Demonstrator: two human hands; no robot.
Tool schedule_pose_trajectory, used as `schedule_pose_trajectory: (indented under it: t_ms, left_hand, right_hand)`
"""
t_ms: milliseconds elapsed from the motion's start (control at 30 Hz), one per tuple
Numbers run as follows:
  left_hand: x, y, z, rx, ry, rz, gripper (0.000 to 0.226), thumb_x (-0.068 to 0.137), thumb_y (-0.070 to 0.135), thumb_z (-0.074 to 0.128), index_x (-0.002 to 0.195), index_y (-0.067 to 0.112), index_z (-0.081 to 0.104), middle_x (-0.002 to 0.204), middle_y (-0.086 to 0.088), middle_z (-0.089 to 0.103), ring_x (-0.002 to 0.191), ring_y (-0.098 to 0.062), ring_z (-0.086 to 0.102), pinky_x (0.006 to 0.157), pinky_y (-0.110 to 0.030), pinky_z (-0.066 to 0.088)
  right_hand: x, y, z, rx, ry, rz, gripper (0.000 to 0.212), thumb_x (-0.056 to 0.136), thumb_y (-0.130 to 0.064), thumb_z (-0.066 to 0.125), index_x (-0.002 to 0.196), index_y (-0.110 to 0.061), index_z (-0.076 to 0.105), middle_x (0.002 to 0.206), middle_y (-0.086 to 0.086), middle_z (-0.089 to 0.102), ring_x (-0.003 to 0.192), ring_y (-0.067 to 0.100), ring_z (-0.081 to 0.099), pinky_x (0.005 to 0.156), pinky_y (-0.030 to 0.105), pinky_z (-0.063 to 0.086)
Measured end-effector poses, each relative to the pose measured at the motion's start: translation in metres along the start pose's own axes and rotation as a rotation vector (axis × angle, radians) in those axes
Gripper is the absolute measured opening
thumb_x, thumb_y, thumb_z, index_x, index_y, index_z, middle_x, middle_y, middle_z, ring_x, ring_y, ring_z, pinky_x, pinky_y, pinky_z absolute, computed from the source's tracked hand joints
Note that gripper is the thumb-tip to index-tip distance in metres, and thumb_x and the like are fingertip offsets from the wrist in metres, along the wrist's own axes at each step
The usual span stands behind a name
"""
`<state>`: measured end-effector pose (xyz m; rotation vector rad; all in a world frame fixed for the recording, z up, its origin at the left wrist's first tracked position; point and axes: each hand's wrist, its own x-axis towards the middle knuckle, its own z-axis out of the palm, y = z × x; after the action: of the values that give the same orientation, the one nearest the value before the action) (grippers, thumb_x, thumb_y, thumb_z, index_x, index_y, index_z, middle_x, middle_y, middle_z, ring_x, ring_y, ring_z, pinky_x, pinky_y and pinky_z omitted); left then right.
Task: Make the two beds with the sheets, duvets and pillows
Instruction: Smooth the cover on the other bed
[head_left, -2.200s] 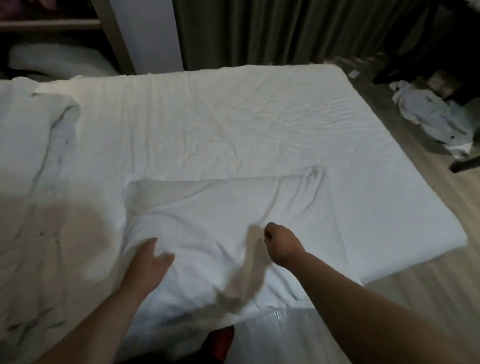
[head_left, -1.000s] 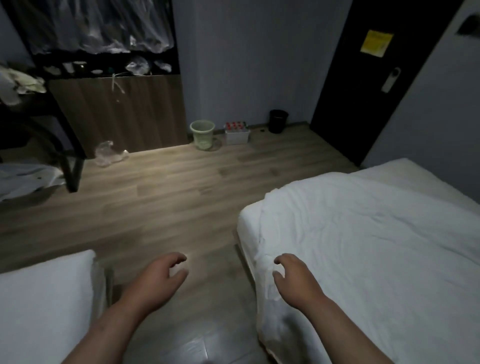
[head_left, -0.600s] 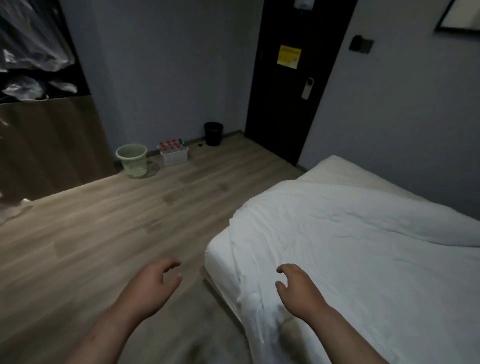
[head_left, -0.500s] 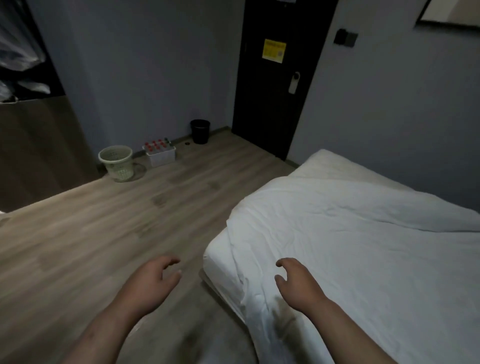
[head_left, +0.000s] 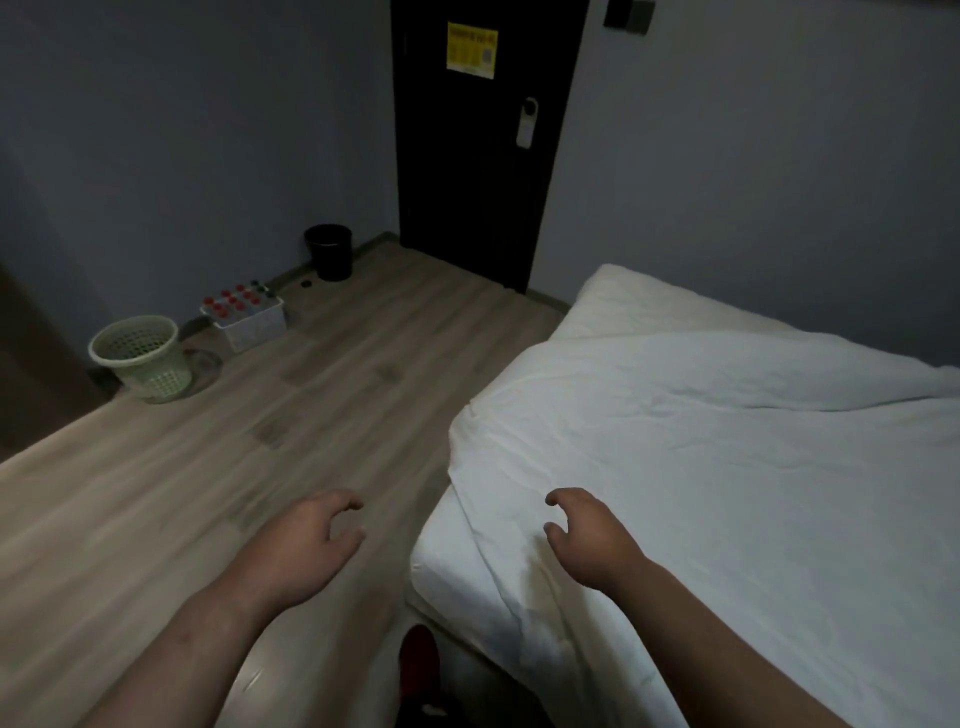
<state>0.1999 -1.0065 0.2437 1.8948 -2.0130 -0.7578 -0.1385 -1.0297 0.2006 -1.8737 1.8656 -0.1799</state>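
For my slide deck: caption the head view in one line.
Left hand over the floor, right hand over the white duvet, both empty, at the bed corner.

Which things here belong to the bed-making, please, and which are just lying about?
For the job: white duvet; bed; left hand and right hand, both empty.
Lying about: green basket; black bin; crate of bottles.
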Motion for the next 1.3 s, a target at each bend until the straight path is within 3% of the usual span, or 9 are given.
schedule_pose_trajectory:
  t_ms: [100, 333, 567, 700, 1033, 1200, 1300]
  left_hand:
    - [0.054, -0.014, -0.024, 0.024, -0.006, 0.006, 0.034, 0.090, 0.025, 0.067, 0.123, 0.017, 0.064, 0.120, 0.004, 0.062, 0.111, -0.012, 0.057, 0.091, -0.021, 0.039]
    - [0.186, -0.032, -0.079, 0.062, -0.007, 0.014, 0.035, 0.089, 0.028, 0.069, 0.121, 0.017, 0.065, 0.119, 0.003, 0.064, 0.106, -0.008, 0.055, 0.088, -0.020, 0.037]
    - [0.297, -0.015, -0.104, 0.135, -0.116, 0.121, 0.038, 0.093, 0.038, 0.062, 0.129, 0.026, 0.058, 0.130, 0.008, 0.057, 0.118, -0.008, 0.053, 0.090, -0.018, 0.035]
    - [0.370, -0.005, -0.101, 0.137, -0.215, 0.218, 0.043, 0.095, 0.038, 0.058, 0.135, 0.026, 0.053, 0.138, 0.007, 0.052, 0.125, -0.009, 0.049, 0.101, -0.023, 0.038]
    - [0.544, 0.009, -0.098, 0.138, -0.504, 0.592, 0.040, 0.085, 0.027, 0.073, 0.123, 0.017, 0.066, 0.128, -0.002, 0.064, 0.118, -0.016, 0.058, 0.101, -0.026, 0.040]
    - [0.589, 0.038, -0.090, 0.033, -0.628, 0.772, 0.029, 0.082, 0.014, 0.077, 0.097, 0.033, 0.061, 0.104, 0.003, 0.066, 0.100, -0.015, 0.062, 0.087, -0.024, 0.040]
    - [0.610, 0.055, -0.061, 0.011, -0.736, 0.795, 0.029, 0.076, 0.041, 0.075, 0.101, 0.031, 0.063, 0.109, 0.006, 0.067, 0.101, -0.011, 0.064, 0.093, -0.030, 0.047]
  right_hand:
    - [0.059, -0.016, 0.007, 0.084, 0.017, 0.014, 0.043, 0.098, -0.032, 0.054, 0.138, -0.018, 0.049, 0.145, -0.003, 0.047, 0.134, 0.014, 0.043, 0.109, 0.026, 0.034]
    - [0.184, -0.052, 0.002, 0.118, -0.025, 0.031, 0.047, 0.098, -0.036, 0.054, 0.141, -0.020, 0.046, 0.147, -0.002, 0.045, 0.135, 0.015, 0.042, 0.110, 0.025, 0.030]
    - [0.252, -0.060, -0.035, 0.151, 0.033, 0.144, 0.048, 0.098, -0.040, 0.053, 0.142, -0.021, 0.046, 0.147, -0.003, 0.046, 0.134, 0.015, 0.043, 0.109, 0.026, 0.033]
    - [0.270, -0.054, -0.041, 0.174, 0.089, 0.291, 0.047, 0.098, -0.041, 0.052, 0.140, -0.021, 0.047, 0.145, -0.004, 0.047, 0.131, 0.014, 0.045, 0.102, 0.023, 0.035]
    - [0.278, -0.100, -0.040, 0.308, 0.317, 0.757, 0.048, 0.099, -0.040, 0.049, 0.141, -0.019, 0.045, 0.146, 0.000, 0.045, 0.134, 0.017, 0.043, 0.105, 0.026, 0.034]
    - [0.264, -0.125, -0.038, 0.347, 0.399, 0.960, 0.047, 0.099, -0.038, 0.050, 0.142, -0.019, 0.045, 0.146, 0.000, 0.045, 0.132, 0.018, 0.044, 0.104, 0.027, 0.035]
    - [0.255, -0.126, -0.033, 0.362, 0.445, 1.068, 0.046, 0.099, -0.038, 0.049, 0.142, -0.020, 0.044, 0.146, -0.001, 0.045, 0.131, 0.017, 0.045, 0.104, 0.027, 0.036]
